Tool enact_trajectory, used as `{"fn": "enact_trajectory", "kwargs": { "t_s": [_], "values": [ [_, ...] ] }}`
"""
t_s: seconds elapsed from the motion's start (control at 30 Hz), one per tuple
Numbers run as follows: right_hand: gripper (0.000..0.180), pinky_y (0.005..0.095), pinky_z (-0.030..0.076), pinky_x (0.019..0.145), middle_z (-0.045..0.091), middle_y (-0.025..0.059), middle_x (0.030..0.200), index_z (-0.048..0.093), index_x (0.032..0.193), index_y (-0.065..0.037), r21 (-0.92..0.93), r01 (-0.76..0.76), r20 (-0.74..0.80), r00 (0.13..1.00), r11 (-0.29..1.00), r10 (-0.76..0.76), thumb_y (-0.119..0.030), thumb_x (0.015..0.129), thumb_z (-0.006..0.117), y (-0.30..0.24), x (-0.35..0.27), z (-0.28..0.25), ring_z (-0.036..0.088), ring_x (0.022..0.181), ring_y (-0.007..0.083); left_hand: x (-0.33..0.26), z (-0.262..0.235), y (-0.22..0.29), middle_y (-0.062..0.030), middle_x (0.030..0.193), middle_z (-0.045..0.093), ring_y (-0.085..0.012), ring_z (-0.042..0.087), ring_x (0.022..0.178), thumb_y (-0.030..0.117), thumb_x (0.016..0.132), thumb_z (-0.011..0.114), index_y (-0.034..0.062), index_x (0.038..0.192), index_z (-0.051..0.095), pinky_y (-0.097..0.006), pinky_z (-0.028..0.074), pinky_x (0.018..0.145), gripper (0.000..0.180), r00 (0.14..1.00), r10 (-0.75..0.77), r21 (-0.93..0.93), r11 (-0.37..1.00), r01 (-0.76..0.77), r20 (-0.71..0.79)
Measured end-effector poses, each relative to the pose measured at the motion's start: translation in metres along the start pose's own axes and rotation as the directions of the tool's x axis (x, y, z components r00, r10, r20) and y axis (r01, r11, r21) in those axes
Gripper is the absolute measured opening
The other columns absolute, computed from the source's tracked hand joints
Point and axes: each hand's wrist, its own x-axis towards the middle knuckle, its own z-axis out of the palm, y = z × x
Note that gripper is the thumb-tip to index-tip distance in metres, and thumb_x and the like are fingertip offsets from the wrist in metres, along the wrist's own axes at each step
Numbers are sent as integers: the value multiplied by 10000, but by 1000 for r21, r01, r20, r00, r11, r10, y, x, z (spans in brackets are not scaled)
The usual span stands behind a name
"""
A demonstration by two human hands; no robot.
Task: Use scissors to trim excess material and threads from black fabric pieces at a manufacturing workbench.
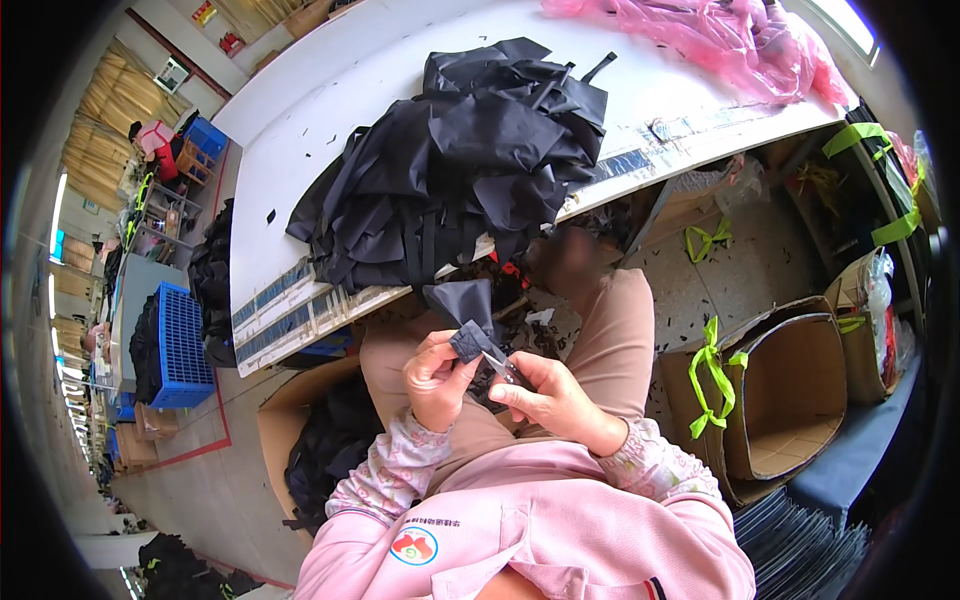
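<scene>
Left hand pinches black fabric, probably light, limp, best held at its six-o'clock end; right hand grips scissors.

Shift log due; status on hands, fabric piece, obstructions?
Left hand pinching black fabric piece. Right hand holding small snips, blades at it. Black fabric pile on white table, clear of both hands.

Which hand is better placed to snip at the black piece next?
Probably the right hand: it holds the small scissors, blades pointing toward the black piece, which the left hand pinches.
</scene>
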Motion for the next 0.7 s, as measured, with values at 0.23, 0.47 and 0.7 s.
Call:
{"fn": "enact_trajectory", "kwargs": {
  "t_s": [0.23, 0.47, 0.7],
  "values": [
    [215, 201, 401, 487, 549, -44, 681, 584, 902, -50, -328, 171, -89, 973, 929, -211, -214, 873, 720, 6, 6, 2, 493, 580, 22, -6, 1, -5, -110, 1074, 604, -145, 622, 894, -139, 805, 619, -65, 954, 649, -243, 508, 765, 169, 999, -21, -6, 1000, 21, 28],
    [235, 224, 406, 484, 540, -23, 637, 582, 896, -29, -417, 244, -97, 946, 875, -310, -219, 871, 720, 6, 8, 2, 489, 559, 36, -7, 4, -3, -109, 1069, 608, -147, 629, 883, -128, 812, 622, -65, 948, 646, -254, 521, 759, 152, 999, -37, -6, 999, 37, 37],
    [314, 300, 380, 479, 449, 89, 590, 559, 849, -3, -349, 202, -137, 955, 915, -263, -269, 857, 727, 5, 5, 2, 372, 547, 112, -7, 7, -7, -112, 1073, 617, -153, 633, 886, -124, 822, 620, -56, 952, 649, -254, 522, 761, 149, 999, 17, -5, 1000, -17, 44]
  ]
}}
